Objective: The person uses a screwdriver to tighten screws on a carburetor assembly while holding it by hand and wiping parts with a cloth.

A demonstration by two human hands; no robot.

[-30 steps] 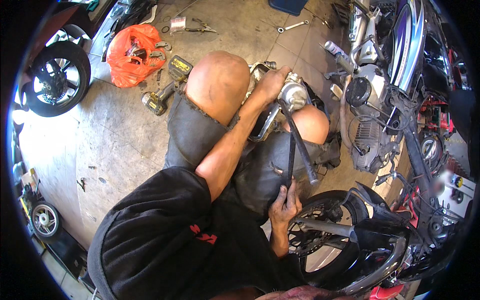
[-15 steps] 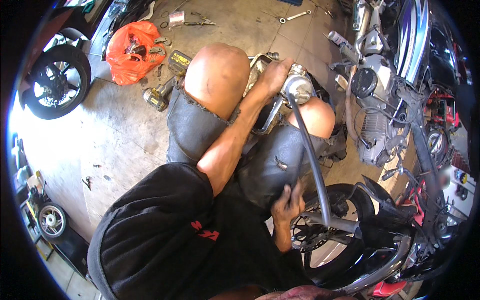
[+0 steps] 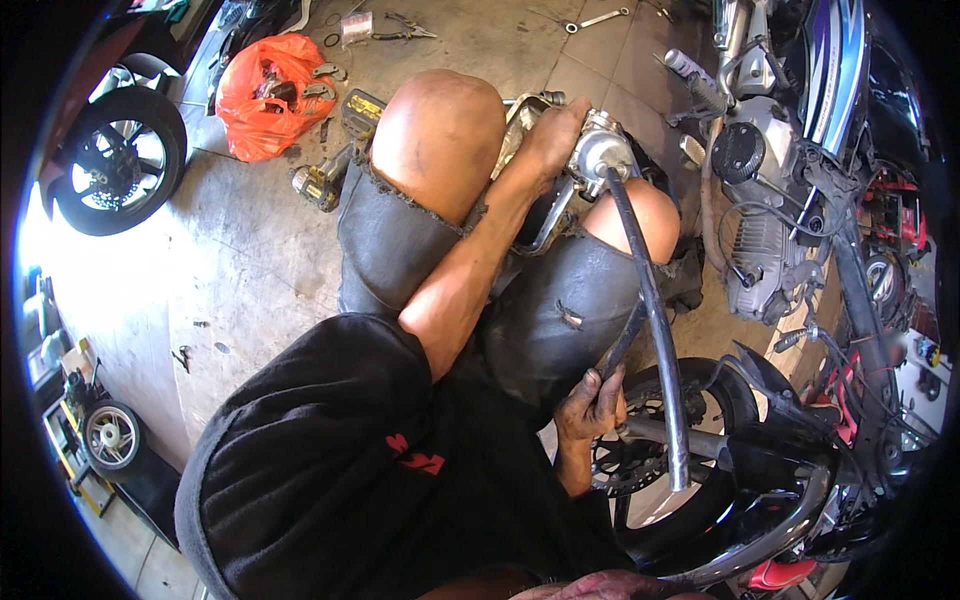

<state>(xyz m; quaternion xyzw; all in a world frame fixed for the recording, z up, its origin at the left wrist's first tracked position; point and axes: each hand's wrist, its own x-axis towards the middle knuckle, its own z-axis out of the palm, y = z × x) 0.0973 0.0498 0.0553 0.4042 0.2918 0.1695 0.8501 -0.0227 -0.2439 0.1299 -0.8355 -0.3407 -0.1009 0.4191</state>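
Note:
My left hand [image 3: 560, 135] is closed around the side of a silver metal part with a round housing [image 3: 603, 155], held by my bent right knee. A long dark bar [image 3: 650, 290] reaches from that round housing down toward me, its free end hanging near the wheel behind my right hand. My right hand [image 3: 590, 408] is closed on a shorter dark rod [image 3: 627, 335], which slants up to meet or pass behind the long bar; whether they touch I cannot tell. A dark-rimmed metal frame or cover [image 3: 548, 222] lies between my knees, partly hidden by my left forearm.
A partly dismantled motorcycle engine [image 3: 765, 210] stands on the right, with a spoked disc wheel [image 3: 735, 400] nearer me. On the floor are an orange plastic bag [image 3: 268, 115], a yellow-black power tool [image 3: 318, 186], pliers [image 3: 405, 28], a wrench [image 3: 597, 20] and a loose wheel [image 3: 118, 160].
The long bar's free end has swung right and lower. My right hand has shifted slightly; the rod in it shows now where earlier it was blurred. My left hand stays on the metal part.

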